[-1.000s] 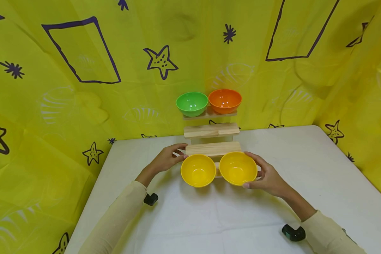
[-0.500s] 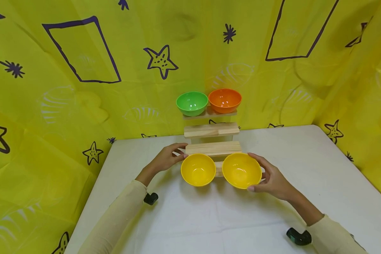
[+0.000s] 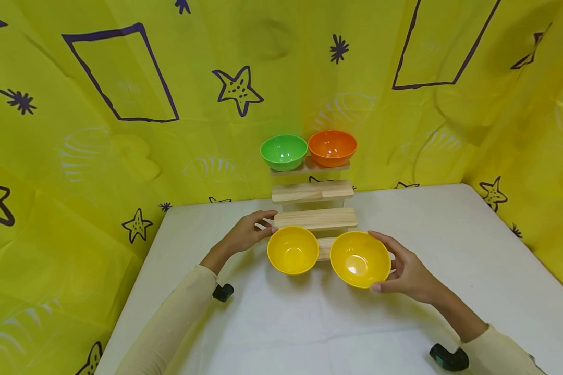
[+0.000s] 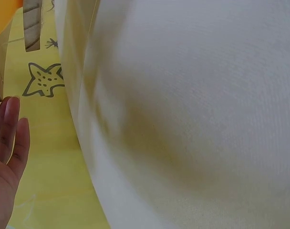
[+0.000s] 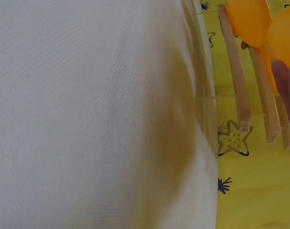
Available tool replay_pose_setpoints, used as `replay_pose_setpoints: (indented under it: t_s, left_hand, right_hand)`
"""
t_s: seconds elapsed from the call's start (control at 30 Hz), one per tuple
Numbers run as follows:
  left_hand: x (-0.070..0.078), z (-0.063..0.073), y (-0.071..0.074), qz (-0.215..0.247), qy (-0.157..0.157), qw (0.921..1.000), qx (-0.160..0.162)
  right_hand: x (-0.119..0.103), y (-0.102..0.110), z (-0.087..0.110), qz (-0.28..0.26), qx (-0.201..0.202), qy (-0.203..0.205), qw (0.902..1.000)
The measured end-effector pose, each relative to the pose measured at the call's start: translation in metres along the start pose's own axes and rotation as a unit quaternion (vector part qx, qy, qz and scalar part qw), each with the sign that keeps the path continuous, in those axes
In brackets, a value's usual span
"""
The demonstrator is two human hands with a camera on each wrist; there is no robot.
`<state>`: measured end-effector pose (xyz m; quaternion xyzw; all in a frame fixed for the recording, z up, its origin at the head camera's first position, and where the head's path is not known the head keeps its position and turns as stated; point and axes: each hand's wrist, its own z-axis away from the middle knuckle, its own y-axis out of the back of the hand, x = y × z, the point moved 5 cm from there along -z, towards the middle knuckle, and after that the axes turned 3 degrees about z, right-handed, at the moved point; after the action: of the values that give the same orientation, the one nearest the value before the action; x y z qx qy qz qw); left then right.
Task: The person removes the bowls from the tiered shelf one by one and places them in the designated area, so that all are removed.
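Note:
In the head view my right hand [image 3: 410, 273] grips the right yellow bowl [image 3: 358, 261] by its rim, thumb at the front and fingers behind. This bowl sits forward and right of the lowest plank, tipped slightly toward me. A second yellow bowl [image 3: 293, 252] rests on the lowest step's left side. My left hand [image 3: 246, 233] holds the left end of a plank of the stepped wooden stand [image 3: 315, 219], thumb in front and fingers behind. The left wrist view shows fingers [image 4: 9, 124] at the wood's edge. On the top step are a green bowl [image 3: 283, 152] and an orange bowl [image 3: 332, 148].
The stand is on a white-covered table [image 3: 281, 333]. A yellow curtain [image 3: 192, 146] with starfish drawings hangs behind and at both sides. A dark camera mount [image 3: 449, 357] is worn at the right wrist, another dark mount [image 3: 223, 292] at the left.
My right hand has drawn the right yellow bowl toward me and to the right, widening the gap to the left yellow bowl. The left hand and the stand have stayed put.

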<state>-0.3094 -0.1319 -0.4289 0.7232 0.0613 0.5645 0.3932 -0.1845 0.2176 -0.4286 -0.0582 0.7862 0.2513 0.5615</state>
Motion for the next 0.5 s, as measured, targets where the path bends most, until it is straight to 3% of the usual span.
replay_pose_setpoints:
  t_s: [0.5]
  left_hand:
    - [0.004, 0.001, 0.001, -0.002, 0.013, 0.9999, -0.005]
  right_hand:
    - [-0.004, -0.010, 0.015, -0.055, -0.060, -0.014, 0.9966]
